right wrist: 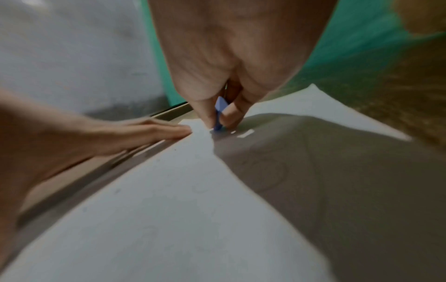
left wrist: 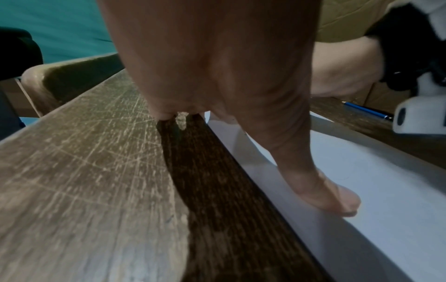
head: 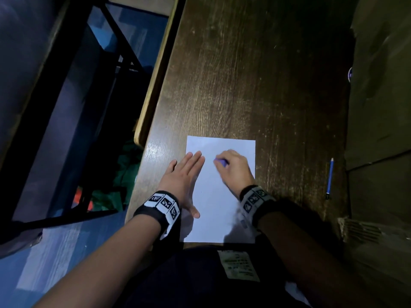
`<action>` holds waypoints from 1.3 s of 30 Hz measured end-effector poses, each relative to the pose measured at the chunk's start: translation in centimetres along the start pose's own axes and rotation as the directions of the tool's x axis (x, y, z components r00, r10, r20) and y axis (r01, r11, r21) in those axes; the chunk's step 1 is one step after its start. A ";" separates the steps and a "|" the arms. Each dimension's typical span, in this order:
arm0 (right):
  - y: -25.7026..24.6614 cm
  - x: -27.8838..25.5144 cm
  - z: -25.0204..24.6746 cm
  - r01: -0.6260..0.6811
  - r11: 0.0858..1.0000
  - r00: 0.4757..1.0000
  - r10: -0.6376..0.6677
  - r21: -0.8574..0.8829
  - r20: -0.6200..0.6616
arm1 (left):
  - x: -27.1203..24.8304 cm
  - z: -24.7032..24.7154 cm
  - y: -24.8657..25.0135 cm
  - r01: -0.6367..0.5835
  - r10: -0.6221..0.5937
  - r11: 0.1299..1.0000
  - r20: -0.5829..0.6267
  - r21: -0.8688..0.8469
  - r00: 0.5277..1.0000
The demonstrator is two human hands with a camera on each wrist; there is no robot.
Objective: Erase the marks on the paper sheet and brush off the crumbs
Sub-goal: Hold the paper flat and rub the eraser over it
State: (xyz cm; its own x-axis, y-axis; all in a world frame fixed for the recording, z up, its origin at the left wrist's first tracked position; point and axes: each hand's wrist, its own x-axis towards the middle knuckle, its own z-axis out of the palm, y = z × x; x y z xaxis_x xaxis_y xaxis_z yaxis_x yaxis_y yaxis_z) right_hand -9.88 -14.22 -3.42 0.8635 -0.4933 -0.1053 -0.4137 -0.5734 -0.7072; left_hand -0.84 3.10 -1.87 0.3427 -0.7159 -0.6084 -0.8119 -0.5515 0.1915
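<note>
A white paper sheet (head: 220,196) lies on the dark wooden desk (head: 244,85), near its front edge. My left hand (head: 184,174) lies flat with straight fingers on the sheet's left edge, thumb (left wrist: 337,198) pressed on the paper (left wrist: 374,181). My right hand (head: 233,167) pinches a small blue eraser (head: 220,162) between thumb and fingers and holds its tip on the upper part of the sheet (right wrist: 181,209). In the right wrist view the eraser (right wrist: 220,112) touches the paper beside faint pencil marks and tiny crumbs. The right wrist picture is blurred.
A blue pencil (head: 329,177) lies on the desk to the right of the sheet, also seen as the pencil (left wrist: 366,111) in the left wrist view. A dark chair (head: 55,107) stands left of the desk's edge. Brown cardboard (head: 378,107) borders the desk on the right.
</note>
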 end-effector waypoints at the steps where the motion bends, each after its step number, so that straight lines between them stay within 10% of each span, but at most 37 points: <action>1: 0.3 -0.1 0.4 -0.050 0.999 0.996 0.051 0.016 -0.070 | 0.0 0.0 0.0 0.001 -0.001 1.000 0.003 0.002 1.000; 7: -1.6 -4.2 1.1 0.309 0.950 0.877 -0.267 -0.044 0.399 | -0.1 -0.4 0.2 0.005 -0.006 1.000 0.020 0.019 1.000; 11: 1.1 0.0 -0.4 -0.094 0.996 0.989 0.093 -0.009 -0.113 | -0.2 -0.3 0.1 0.002 -0.002 1.000 0.003 -0.006 1.000; 17: -1.5 -5.5 1.5 0.251 0.968 0.905 -0.228 -0.018 0.358 | 0.0 -0.3 0.0 0.003 -0.003 1.000 0.016 0.000 1.000; 22: 0.8 -0.6 0.2 -0.163 0.986 0.981 0.164 0.018 -0.107 | -0.2 0.0 0.0 -0.004 0.004 1.000 -0.003 -0.008 1.000; 28: -1.3 -5.2 1.3 0.259 0.965 0.914 -0.235 -0.028 0.331 | 0.0 0.0 -0.1 -0.008 0.008 1.000 -0.015 -0.009 1.000; 33: 1.5 -2.1 0.8 -0.150 0.988 0.978 0.144 -0.027 -0.149 | -0.2 0.2 -0.4 -0.026 0.025 0.999 -0.032 -0.018 0.999; 36: -0.7 -5.3 2.2 0.106 0.994 0.989 -0.101 -0.037 0.109 | -0.7 0.1 0.0 0.013 -0.012 0.999 -0.034 0.043 0.999; 39: -1.1 -8.9 2.4 0.323 0.946 0.871 -0.300 0.007 0.388 | -1.9 0.5 0.6 0.074 -0.071 0.994 -0.047 0.078 0.996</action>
State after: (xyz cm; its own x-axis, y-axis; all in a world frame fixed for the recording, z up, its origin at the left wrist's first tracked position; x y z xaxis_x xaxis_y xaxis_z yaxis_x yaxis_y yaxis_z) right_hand -16.45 -7.64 -3.40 0.9885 -0.0038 -0.1511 -0.1109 -0.6976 -0.7078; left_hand -2.23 4.40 -1.00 0.4211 -0.6941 -0.5838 -0.8187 -0.5680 0.0848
